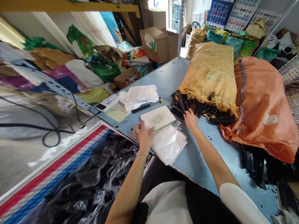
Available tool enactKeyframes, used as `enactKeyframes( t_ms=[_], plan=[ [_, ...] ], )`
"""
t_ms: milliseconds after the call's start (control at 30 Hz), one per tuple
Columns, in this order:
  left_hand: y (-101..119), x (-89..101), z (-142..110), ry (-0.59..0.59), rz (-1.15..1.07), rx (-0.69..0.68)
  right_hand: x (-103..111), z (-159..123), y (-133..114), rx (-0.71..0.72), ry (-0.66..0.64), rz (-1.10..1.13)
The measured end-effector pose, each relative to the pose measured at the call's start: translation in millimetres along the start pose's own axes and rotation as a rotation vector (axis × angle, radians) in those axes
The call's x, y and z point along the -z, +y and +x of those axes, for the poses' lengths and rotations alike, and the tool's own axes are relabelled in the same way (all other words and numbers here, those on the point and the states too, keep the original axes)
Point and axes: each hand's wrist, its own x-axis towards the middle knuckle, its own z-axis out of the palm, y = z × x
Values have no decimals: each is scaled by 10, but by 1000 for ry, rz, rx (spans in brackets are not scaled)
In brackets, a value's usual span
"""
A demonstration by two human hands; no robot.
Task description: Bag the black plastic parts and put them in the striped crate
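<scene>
Many black pieces (199, 109) at the right grip (191, 120), beside the yellow sack (210, 71)

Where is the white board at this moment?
In the head view, the white board lies near the centre on the blue table, between the black stick and the nearer plastic bags, with the left hand at its near left corner.

On a blue table (193, 161), a white rectangular slab with a dark-specked top (158, 116) is touched along its near edge by the left hand (145, 136). Black plastic pieces (199, 109), heaped at the mouth of a yellow woven sack (209, 68), are touched by the right hand (191, 120).
</scene>
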Motion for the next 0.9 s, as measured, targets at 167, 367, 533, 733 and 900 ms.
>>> enactKeyframes(
  t_ms=[167, 367, 533, 733, 900],
  plan=[
    [503, -85, -453, -178, -456, -212, 179, -257, 509, -92, 27, 142],
    [1295, -627, -861, -837, -994, 58, 513, -744, 786, -198, 56, 693],
    [1568, -469, -1066, -944, -1328, -53, 614, -1483, 815, -202, -301, 1256],
    [1423, -129, -1471, -963, -906, -153, 1032, -1998, 760, -73, 155, 785],
    [1378, 22, -1640, -1055, -853, -297, 1174, -2053, 551, -33, 127, 801]
  ],
)
